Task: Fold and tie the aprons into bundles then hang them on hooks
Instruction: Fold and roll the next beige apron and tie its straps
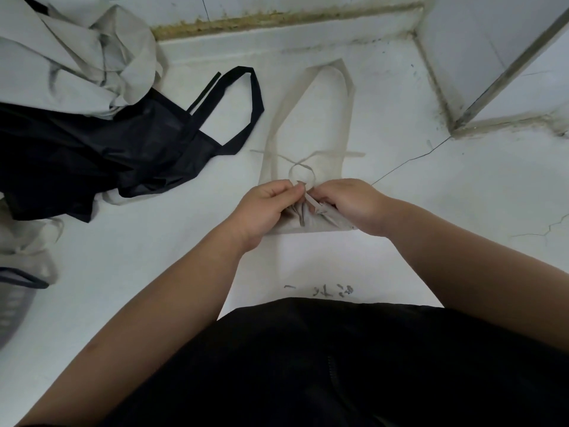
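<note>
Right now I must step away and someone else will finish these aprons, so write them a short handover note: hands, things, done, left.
Left hand and right hand both pinch the ties of the beige apron, which lies folded on the floor in front.
Done: fold made, ties crossed, knot not yet tight.
Black apron and crumpled beige aprons lie unfolded to the left.
Left: tighten the knot, bundle the others, hang all. No hooks in view.

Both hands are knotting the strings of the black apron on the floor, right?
No. The left hand and right hand are knotting the strings of the beige apron on the floor; the black apron lies untouched to their left, as the head view shows.
</note>
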The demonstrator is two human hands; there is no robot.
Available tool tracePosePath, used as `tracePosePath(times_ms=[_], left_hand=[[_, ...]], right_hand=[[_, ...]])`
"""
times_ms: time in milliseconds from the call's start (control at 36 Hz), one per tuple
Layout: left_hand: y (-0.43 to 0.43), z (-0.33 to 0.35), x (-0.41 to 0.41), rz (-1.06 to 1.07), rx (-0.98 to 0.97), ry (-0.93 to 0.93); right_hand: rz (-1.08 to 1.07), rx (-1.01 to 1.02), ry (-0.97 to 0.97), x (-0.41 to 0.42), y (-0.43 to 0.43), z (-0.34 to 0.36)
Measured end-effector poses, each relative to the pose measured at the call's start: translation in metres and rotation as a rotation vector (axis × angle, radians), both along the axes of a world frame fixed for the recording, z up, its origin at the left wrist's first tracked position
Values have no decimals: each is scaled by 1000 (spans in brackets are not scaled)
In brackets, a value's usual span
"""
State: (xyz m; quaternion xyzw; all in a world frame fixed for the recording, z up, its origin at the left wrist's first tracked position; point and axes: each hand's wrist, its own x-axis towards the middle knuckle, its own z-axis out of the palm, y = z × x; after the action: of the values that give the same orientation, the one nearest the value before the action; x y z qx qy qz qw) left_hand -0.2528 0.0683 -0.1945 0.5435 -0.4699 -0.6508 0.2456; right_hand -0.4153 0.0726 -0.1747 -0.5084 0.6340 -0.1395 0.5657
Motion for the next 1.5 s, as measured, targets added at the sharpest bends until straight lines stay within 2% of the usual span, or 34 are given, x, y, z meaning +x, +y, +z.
tracePosePath(times_ms=[222,333,611,667,750,972,1028,1056,1111,1167,1222,1278,1361,1500], left_hand=[[-5,-1,6,-130,44,-7],[-8,-3,11,-94,37,-9],[-7,-9,10,77,106,216],[-7,-10,9,66,102,235],[-6,-7,8,21,85,205],[-5,-5,3,5,65,88],[-5,-6,3,17,51,62],[-5,-7,3,23,40,40],[-3,-8,0,29,-2,-30],[1,-10,-3,31,-47,-90],[3,-11,-7,32,-92,-123],[4,-11,-8,43,-127,-153],[5,-11,-8,113,-134,-126],[9,-14,-9,261,-216,-154]], right_hand=[[79,40,67,1,-3,6],[219,28,144,-2,-3,7],[193,-83,219,8,-7,-1],[42,-84,138,11,-7,-3],[-196,-29,-90,13,-6,-7],[-578,75,-706,1,-2,-2],[-669,45,-786,-2,-7,-1],[-710,17,-766,-1,-8,-2],[-688,-119,-511,1,-5,-4],[-503,-287,-162,7,3,-4],[-390,-402,19,11,10,-6],[-411,-434,101,11,14,-12],[-516,-353,166,6,20,-22],[-473,-355,280,0,25,-27]])
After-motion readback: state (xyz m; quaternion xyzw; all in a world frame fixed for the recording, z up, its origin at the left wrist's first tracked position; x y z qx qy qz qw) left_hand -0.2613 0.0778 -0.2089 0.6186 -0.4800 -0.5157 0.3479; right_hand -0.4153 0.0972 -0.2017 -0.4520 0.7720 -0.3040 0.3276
